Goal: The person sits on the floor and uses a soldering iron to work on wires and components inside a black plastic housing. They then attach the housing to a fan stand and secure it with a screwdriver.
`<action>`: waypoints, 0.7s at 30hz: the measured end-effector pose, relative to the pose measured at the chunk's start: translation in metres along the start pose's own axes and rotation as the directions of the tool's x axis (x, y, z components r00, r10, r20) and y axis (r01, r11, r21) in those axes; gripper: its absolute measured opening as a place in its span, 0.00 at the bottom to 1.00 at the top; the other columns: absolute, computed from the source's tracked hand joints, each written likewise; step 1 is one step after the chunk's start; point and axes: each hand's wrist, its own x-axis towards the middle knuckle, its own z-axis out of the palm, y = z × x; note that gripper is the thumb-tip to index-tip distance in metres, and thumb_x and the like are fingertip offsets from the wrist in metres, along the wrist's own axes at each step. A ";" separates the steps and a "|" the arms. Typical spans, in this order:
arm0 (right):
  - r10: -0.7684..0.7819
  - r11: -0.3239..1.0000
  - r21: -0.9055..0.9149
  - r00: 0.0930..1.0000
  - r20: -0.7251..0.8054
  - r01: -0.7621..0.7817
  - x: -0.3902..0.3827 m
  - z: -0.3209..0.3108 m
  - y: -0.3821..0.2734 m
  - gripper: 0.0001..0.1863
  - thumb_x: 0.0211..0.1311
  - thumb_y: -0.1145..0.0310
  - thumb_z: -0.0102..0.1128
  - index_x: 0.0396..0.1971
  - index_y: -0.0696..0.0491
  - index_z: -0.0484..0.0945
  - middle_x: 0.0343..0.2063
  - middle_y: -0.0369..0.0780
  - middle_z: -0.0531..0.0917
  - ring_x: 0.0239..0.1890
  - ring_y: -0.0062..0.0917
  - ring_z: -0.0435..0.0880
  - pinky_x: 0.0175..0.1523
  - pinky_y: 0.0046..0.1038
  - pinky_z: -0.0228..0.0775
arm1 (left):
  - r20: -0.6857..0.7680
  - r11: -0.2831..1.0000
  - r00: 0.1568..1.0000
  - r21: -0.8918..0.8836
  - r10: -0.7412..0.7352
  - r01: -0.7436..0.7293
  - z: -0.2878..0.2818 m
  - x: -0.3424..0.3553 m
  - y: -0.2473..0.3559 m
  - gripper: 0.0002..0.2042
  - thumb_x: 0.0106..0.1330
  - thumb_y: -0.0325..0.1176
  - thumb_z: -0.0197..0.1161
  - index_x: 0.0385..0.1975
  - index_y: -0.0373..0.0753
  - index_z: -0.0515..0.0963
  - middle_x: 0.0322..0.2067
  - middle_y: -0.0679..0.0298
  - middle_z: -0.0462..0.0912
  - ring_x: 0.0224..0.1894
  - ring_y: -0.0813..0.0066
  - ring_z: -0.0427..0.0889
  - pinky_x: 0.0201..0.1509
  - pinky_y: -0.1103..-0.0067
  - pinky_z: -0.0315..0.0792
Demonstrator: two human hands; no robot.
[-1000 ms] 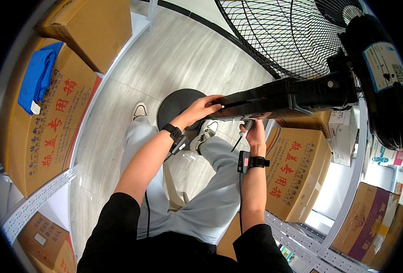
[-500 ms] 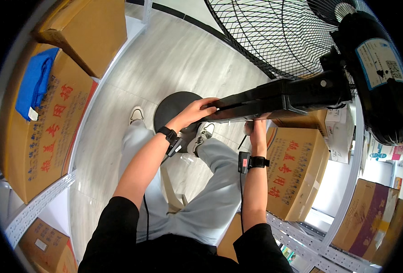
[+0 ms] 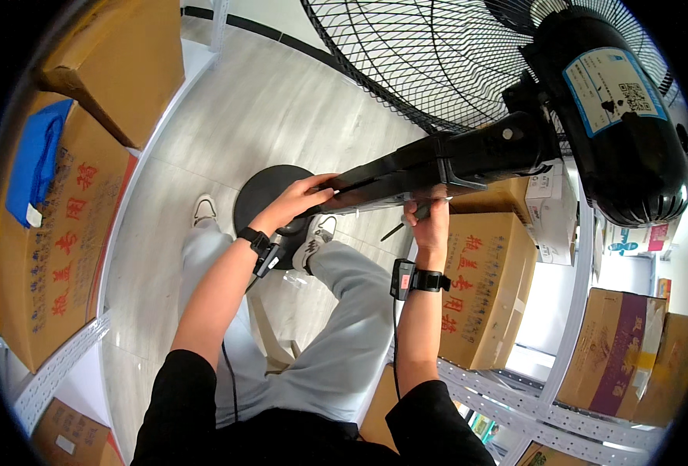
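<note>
A black pedestal fan stands in front of me, its long housing (image 3: pixel 394 177) running from the round base (image 3: pixel 270 186) up to the motor (image 3: pixel 623 132) at the right. My left hand (image 3: pixel 291 202) grips the lower end of the housing, its fingers over the edge. Under the upper part of the housing, my right hand (image 3: pixel 431 225) is closed around a screwdriver-like tool with a grey handle and a thin dark shaft (image 3: pixel 393 231). That shaft points down and left, its tip apart from the fan. The palm partly hides the handle.
The wire fan guard (image 3: pixel 429 62) fills the upper right. Cardboard boxes stand on shelves at the left (image 3: pixel 72 225) and right (image 3: pixel 480 287). A folded blue cloth (image 3: pixel 37 159) lies on a left box. A beige stool-like piece (image 3: pixel 270 334) shows between my legs.
The view has shifted, so the fan and boxes sit further left in it. In my right hand the tool's shaft has turned further to the left. My left hand keeps its hold.
</note>
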 end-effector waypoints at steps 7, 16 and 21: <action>0.006 0.998 -0.070 1.000 0.012 -0.005 -0.003 0.000 -0.002 0.25 0.61 0.42 0.63 0.39 0.48 0.70 0.35 0.36 0.75 0.29 0.22 0.73 0.24 0.22 0.59 | 0.006 0.999 1.000 0.034 -0.008 0.008 0.001 0.000 0.001 0.23 0.74 0.36 0.55 0.64 0.28 0.67 0.54 0.61 0.77 0.54 0.76 0.77 0.62 0.78 0.68; -0.017 0.996 -0.093 1.000 -0.012 0.016 -0.005 0.004 0.000 0.24 0.63 0.42 0.61 0.40 0.49 0.70 0.33 0.36 0.75 0.29 0.22 0.73 0.24 0.22 0.59 | 0.020 1.000 1.000 0.012 -0.021 0.020 0.002 -0.002 0.006 0.23 0.73 0.33 0.54 0.64 0.28 0.67 0.54 0.61 0.78 0.54 0.77 0.76 0.61 0.79 0.69; -0.019 0.998 -0.053 0.999 -0.050 0.016 -0.002 0.004 0.002 0.25 0.62 0.43 0.64 0.41 0.49 0.70 0.29 0.36 0.75 0.26 0.21 0.72 0.22 0.21 0.57 | -0.006 0.999 0.999 -0.022 -0.033 0.033 0.001 -0.003 0.002 0.25 0.72 0.38 0.58 0.65 0.31 0.68 0.55 0.60 0.78 0.56 0.75 0.77 0.62 0.78 0.68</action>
